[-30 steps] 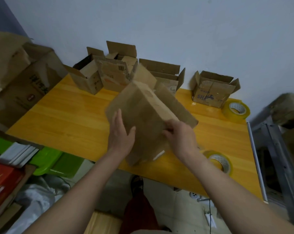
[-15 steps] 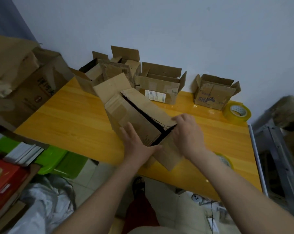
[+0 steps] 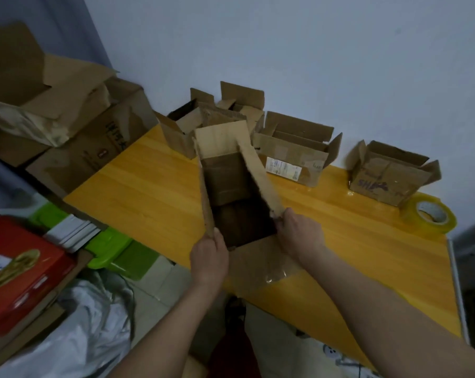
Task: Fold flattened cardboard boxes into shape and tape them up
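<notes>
Since a moment ago you've spread the box (image 3: 231, 181) open at frame centre. Your left hand (image 3: 209, 257) and right hand (image 3: 299, 236) each pinch a side flap; bottom flaps probably come next.

The tabletop (image 3: 138, 192) is bare to the left of the held box (image 3: 231, 186), giving open passage there. Bare surface also lies to the right, between the held box and the tape roll (image 3: 430, 216) near the right edge. The back edge is blocked by a row of open boxes (image 3: 293, 151) along the wall. A large carton (image 3: 89, 148) closes off the far left corner.
</notes>
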`<state>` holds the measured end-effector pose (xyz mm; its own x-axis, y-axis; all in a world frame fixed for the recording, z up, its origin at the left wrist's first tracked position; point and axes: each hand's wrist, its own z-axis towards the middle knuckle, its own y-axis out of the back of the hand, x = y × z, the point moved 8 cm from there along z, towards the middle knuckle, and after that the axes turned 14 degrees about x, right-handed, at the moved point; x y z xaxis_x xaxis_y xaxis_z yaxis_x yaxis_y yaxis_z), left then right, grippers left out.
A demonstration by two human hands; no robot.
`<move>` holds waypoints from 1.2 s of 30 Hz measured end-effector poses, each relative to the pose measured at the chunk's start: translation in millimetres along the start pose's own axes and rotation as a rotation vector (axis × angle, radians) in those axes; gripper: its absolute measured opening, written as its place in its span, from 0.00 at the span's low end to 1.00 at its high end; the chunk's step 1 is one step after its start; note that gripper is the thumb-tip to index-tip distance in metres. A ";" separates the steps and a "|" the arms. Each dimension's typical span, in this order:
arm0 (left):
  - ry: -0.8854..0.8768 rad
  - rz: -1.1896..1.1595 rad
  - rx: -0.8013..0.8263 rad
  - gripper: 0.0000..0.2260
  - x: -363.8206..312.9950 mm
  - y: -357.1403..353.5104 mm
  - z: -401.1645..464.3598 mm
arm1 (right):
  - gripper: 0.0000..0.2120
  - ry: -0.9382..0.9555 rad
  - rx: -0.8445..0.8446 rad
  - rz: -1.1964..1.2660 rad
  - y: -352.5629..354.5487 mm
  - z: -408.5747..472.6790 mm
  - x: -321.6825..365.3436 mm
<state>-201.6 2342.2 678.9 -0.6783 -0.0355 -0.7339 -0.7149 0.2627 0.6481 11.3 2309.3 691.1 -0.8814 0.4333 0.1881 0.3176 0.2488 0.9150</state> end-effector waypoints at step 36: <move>-0.157 0.537 0.481 0.17 -116.8 -93.5 126.4 | 0.21 0.071 0.005 -0.088 50.8 85.8 -30.4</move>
